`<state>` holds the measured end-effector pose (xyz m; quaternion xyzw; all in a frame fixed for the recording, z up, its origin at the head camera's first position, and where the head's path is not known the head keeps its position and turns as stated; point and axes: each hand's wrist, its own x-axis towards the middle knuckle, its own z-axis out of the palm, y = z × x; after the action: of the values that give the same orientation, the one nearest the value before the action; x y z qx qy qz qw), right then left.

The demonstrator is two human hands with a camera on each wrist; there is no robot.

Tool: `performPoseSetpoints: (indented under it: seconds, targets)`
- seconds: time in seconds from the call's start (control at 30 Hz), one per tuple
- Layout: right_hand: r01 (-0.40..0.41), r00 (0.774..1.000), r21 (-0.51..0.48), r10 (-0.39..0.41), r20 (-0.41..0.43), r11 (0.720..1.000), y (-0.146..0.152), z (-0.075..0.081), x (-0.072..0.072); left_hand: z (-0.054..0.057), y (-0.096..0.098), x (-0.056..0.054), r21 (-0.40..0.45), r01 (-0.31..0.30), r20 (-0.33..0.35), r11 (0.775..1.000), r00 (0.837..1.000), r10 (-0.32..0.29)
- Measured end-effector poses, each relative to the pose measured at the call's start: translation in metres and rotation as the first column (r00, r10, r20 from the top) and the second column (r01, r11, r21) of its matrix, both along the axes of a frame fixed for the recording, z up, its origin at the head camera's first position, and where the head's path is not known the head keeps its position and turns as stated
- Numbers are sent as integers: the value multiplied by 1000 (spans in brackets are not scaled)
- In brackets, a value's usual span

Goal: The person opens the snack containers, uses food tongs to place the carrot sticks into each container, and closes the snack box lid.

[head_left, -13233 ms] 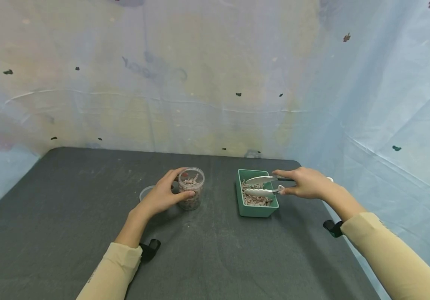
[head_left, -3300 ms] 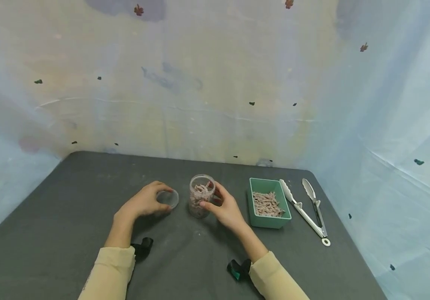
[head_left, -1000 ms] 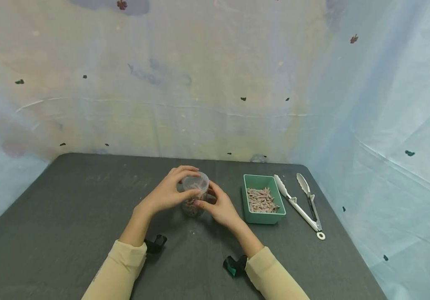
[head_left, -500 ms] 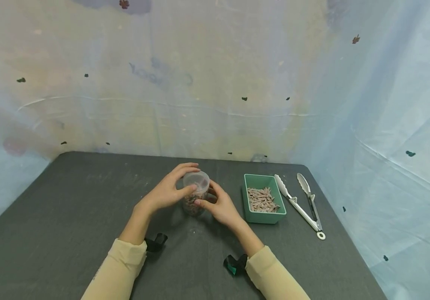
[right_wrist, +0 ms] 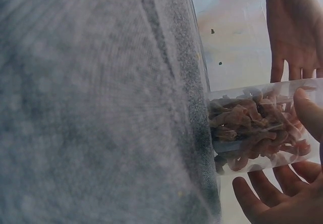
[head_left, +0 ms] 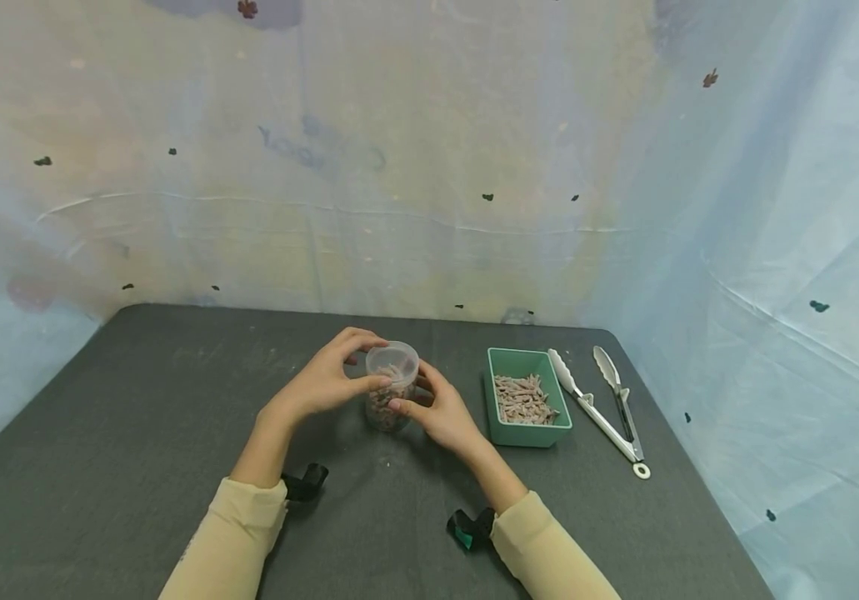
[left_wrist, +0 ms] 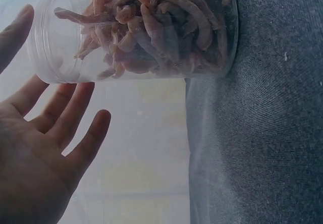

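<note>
A clear round jar [head_left: 382,410] of pinkish-brown wrinkled strips [left_wrist: 171,27] stands upright on the dark table, its translucent lid [head_left: 393,357] on top. My left hand [head_left: 322,379] reaches round the lid from the left, thumb at the front edge and fingertips at the back. From the right, my right hand [head_left: 447,417] grips the jar's body, thumb in front and fingers behind. The left wrist view has the left hand's fingers [left_wrist: 58,115] spread beside the jar's top end. In the right wrist view the right thumb [right_wrist: 308,110] presses the jar wall.
Right of the jar is a green rectangular box [head_left: 522,435] partly filled with similar strips. Metal tongs [head_left: 609,425] lie spread beside it, close to the table's right edge. Plastic sheeting [head_left: 399,167] hangs behind the table [head_left: 174,433].
Earlier the tongs were in my right hand over the green box, then lay down. The lid went from the table onto the jar. Just now my left hand shifts slightly left round the lid.
</note>
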<state>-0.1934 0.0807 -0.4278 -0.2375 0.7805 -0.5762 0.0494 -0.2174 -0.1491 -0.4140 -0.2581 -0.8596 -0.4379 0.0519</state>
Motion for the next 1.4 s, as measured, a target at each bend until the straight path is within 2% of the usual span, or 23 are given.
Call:
performPoseSetpoints:
  seconds: [0.2,0.43,0.53,0.63,0.77,0.9,1.4]
  targets:
    - [3,1000,2,-3,-3,1000,-1,1,0,0,-2,0,5,31,7,1000,999,-31]
    - [5,1000,10,-5,0,1000,-1,1,0,0,-3,2,38,110,55,993,992,-112]
    - [7,1000,9,-7,1,1000,-1,0,0,1,-2,3,64,125,74,990,989,-130]
    - [9,1000,11,-9,3,1000,0,0,1,1,-1,3,61,111,48,992,992,-114]
    - [3,1000,5,-3,5,1000,0,1,1,1,-1,3,50,59,-19,997,998,-58]
    - [-4,1000,-7,4,6,1000,0,1,2,1,0,2,48,24,-24,999,999,-23]
    - [-11,1000,-14,11,9,1000,0,2,1,0,-1,1,33,46,-24,998,999,-45]
